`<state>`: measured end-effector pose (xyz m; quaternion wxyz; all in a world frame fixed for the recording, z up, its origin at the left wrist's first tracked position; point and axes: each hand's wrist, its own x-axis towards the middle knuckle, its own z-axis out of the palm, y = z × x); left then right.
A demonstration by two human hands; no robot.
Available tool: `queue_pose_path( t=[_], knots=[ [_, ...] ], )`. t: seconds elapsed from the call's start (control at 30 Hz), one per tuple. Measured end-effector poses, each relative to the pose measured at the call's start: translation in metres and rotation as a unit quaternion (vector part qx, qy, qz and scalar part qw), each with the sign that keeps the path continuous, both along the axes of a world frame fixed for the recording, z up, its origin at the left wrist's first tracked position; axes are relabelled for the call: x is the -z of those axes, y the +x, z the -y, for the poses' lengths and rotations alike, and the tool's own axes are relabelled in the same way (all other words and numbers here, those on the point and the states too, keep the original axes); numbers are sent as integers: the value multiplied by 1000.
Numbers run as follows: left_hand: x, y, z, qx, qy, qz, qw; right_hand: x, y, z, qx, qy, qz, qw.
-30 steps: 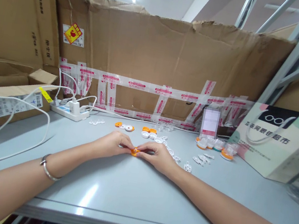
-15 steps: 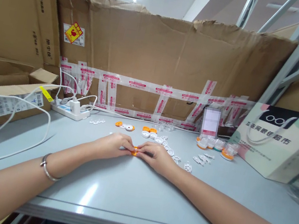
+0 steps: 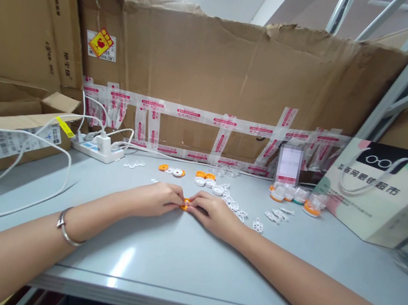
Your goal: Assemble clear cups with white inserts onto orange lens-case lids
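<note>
The left hand (image 3: pixel 158 200) and right hand (image 3: pixel 214 214) pinch the orange part (image 3: pixel 185 206) from either side, apparently adjusting it; the next move likely needs steady pressure.

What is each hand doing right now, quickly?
Left hand: closed, fingertips pinching the small orange piece from its left side.
Right hand: closed, fingertips pinching the same piece from its right side.

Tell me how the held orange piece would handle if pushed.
The orange piece, small enough to be pinched between the left hand and right hand, is probably light. Its plastic-like look suggests stiffness. The shiny tabletop would likely let it slide.
</note>
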<state>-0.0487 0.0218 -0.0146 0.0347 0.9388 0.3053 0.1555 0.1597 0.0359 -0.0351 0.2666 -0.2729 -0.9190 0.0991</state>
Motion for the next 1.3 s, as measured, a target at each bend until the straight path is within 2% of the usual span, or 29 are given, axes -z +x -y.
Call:
queue_pose_path(
  t=[0.13,0.23,0.33,0.43,0.57,0.67,0.77,0.93,1.03,1.13,1.23,1.3],
  knots=[
    [-17,-6,-4,-25,-21,57,998,-1,0,-2,-12,-19,-33,999],
    [-32,-22,-9,-104,8,110,988,-4,0,-1,-16,-40,-54,998],
    [-41,-45,-15,-172,5,26,985,-6,-1,2,4,-67,-64,996],
    [-42,-64,-20,-201,-51,-49,977,-8,-3,3,26,-82,-67,994],
    [-39,-74,-23,-215,-112,-84,967,-7,-4,0,41,-96,-62,993],
    [-37,-71,-24,-213,-175,-93,957,-4,-5,-3,37,-104,-63,992],
    [-34,-66,-25,-220,-196,-99,950,-1,-5,-5,37,-112,-73,990],
    [-32,-65,-26,-206,-191,-89,956,-2,-6,-4,43,-119,-73,989],
    [-33,-60,-24,-216,-144,-88,962,-3,-6,-2,47,-121,-72,989],
    [-35,-45,-16,-201,-121,-33,971,-3,-7,-2,50,-121,-75,989],
    [-31,-22,-8,-152,-152,65,974,-3,-9,-2,41,-117,-78,989],
    [-26,-8,-5,-145,-171,99,969,-3,-9,-3,23,-115,-77,990]
  ],
)
